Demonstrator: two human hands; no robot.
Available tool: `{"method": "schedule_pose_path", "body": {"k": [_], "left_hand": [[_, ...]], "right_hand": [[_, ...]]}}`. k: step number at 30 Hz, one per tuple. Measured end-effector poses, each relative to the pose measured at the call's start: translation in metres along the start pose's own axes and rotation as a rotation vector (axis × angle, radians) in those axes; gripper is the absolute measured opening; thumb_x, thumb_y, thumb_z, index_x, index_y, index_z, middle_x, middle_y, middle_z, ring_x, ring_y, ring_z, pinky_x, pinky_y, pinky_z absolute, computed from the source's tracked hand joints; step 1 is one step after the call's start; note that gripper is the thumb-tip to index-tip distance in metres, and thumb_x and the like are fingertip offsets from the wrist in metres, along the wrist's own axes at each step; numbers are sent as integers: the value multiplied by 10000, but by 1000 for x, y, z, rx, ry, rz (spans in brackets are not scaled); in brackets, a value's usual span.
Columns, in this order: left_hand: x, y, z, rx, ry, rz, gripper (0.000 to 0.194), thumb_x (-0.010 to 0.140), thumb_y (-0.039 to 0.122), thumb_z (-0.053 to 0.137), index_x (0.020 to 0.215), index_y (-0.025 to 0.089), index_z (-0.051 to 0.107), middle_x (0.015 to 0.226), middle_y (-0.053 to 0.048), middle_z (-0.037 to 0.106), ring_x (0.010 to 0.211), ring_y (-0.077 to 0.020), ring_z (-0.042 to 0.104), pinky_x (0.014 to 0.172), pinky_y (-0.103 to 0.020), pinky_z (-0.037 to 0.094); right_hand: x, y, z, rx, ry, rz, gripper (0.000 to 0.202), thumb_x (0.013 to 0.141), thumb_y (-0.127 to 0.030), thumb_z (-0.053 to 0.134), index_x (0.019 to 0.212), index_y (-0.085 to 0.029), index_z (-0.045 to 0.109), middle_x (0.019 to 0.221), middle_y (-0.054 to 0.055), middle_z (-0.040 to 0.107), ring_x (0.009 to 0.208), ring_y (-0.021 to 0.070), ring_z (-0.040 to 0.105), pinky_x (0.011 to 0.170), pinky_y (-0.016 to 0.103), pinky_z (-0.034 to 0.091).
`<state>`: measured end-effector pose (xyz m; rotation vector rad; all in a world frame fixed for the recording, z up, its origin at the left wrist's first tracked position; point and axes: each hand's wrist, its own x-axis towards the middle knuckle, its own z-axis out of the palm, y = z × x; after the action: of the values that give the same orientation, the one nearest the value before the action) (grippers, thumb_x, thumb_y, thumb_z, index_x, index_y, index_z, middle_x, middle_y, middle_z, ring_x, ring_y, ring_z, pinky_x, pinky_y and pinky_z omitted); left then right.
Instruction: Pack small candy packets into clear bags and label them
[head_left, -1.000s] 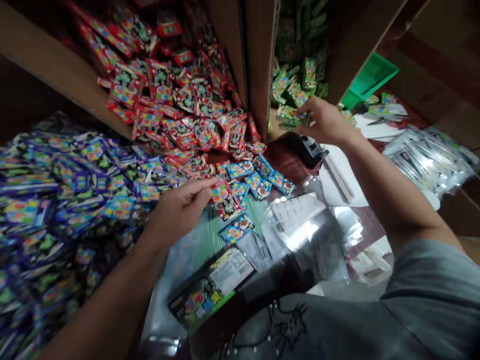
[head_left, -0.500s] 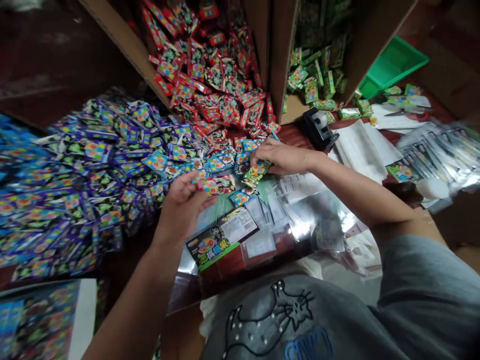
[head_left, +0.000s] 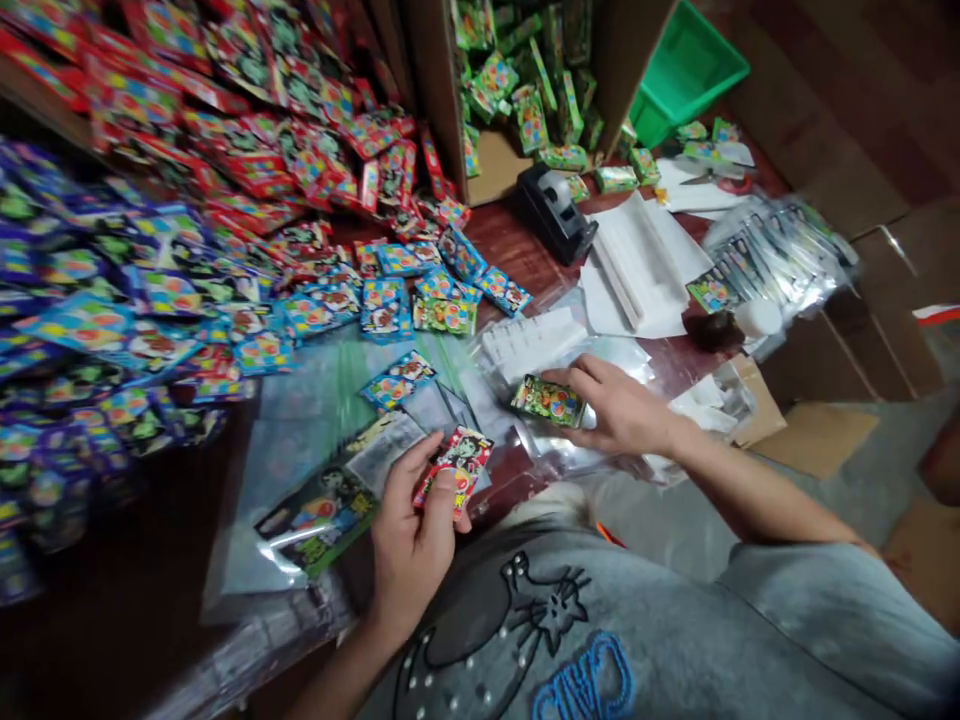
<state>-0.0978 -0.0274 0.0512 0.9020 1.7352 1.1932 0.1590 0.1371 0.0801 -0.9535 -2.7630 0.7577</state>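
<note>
My left hand (head_left: 416,530) grips a red candy packet (head_left: 456,468) between thumb and fingers, close to my body. In my right hand (head_left: 611,405) is a green candy packet (head_left: 549,398), pinched at its right end above clear plastic bags. A blue candy packet (head_left: 397,380) lies on the bags between and beyond my hands. Left of my left hand, a black and green printed card (head_left: 322,520) shows through a clear plastic bag (head_left: 262,450). Another green packet (head_left: 444,315) rests among several blue packets at the pile's edge.
Heaps of red packets (head_left: 300,150) and purple packets (head_left: 172,250) spread across the left. A cardboard box (head_left: 499,165) holds green packets. Beyond my right hand are a black tape dispenser (head_left: 556,212), white paper (head_left: 637,260), a green bin (head_left: 686,75) and a stack of filled bags (head_left: 780,250).
Both hands have drawn back from the pile toward my body, each keeping its packet. My right hand has moved right with the green one. The camera view has shifted to the right.
</note>
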Motion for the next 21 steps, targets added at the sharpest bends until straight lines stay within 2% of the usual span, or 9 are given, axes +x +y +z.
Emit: {"method": "schedule_pose_path", "body": {"k": [2, 5, 7, 8, 10, 12, 14, 17, 21], "left_hand": [[-1, -8, 14, 113, -35, 23, 494, 1072, 509, 548, 1464, 223, 640, 988, -40, 800, 521, -106, 652, 554, -262, 584], [-4, -16, 25, 243, -250, 48, 637, 1084, 545, 513, 1618, 199, 489, 1013, -61, 805, 687, -163, 750, 673, -296, 635], [-7, -18, 23, 389, -375, 141, 763, 1051, 551, 595, 1686, 196, 364, 978, -46, 793, 751, -191, 764, 705, -311, 635], [-7, -16, 19, 494, -390, 225, 808, 1022, 554, 653, 1687, 203, 358, 984, -51, 789, 793, -211, 768, 736, -331, 635], [-4, -11, 13, 715, -343, 426, 882, 937, 583, 773, 1653, 207, 422, 1100, -116, 788, 968, -293, 771, 876, -416, 630], [4, -4, 13, 884, -295, 587, 1004, 842, 600, 866, 1641, 167, 440, 1351, -233, 724, 1249, -417, 693, 1068, -539, 554], [15, 1, 18, 972, -317, 647, 1135, 802, 568, 906, 1681, 110, 353, 1514, -300, 622, 1416, -491, 572, 1164, -616, 455], [29, 0, 29, 983, -377, 603, 1157, 834, 468, 878, 1722, 96, 236, 1493, -273, 656, 1423, -475, 558, 1170, -613, 416], [27, -6, 39, 957, -356, 550, 1181, 834, 390, 850, 1740, 104, 149, 1491, -246, 668, 1412, -456, 561, 1163, -594, 404]], "right_hand": [[-30, -10, 27, -61, 86, 206, 763, 954, -663, 733, 1477, -129, 576, 1148, 183, 695, 1006, 343, 693, 878, 515, 604], [-56, -12, 48, -73, 88, 298, 1024, 824, -845, 761, 1491, -94, 568, 1174, 216, 709, 1051, 387, 700, 898, 539, 593], [-61, -4, 44, -73, 37, 236, 1098, 814, -808, 804, 1587, -93, 494, 1346, 263, 679, 1189, 417, 668, 975, 562, 569], [-60, 3, 39, -75, 0, 180, 1094, 838, -745, 827, 1643, -114, 438, 1470, 275, 632, 1282, 430, 629, 1028, 578, 544], [-52, 16, 29, -71, -88, 27, 1086, 880, -588, 857, 1724, -165, 319, 1692, 254, 470, 1470, 445, 500, 1143, 616, 464], [-38, 25, 25, -45, -157, -128, 1084, 894, -477, 860, 1746, -180, 260, 1773, 225, 371, 1580, 433, 380, 1230, 637, 370], [-21, 29, 29, -10, -172, -241, 1033, 899, -448, 849, 1724, -159, 299, 1711, 233, 465, 1557, 403, 415, 1252, 631, 336], [-2, 26, 39, -9, -150, -283, 914, 890, -472, 847, 1635, -131, 443, 1483, 224, 652, 1362, 381, 560, 1189, 601, 392], [6, 20, 50, -68, -134, -250, 962, 860, -597, 850, 1605, -110, 485, 1418, 224, 660, 1240, 390, 564, 1077, 572, 434]]}}
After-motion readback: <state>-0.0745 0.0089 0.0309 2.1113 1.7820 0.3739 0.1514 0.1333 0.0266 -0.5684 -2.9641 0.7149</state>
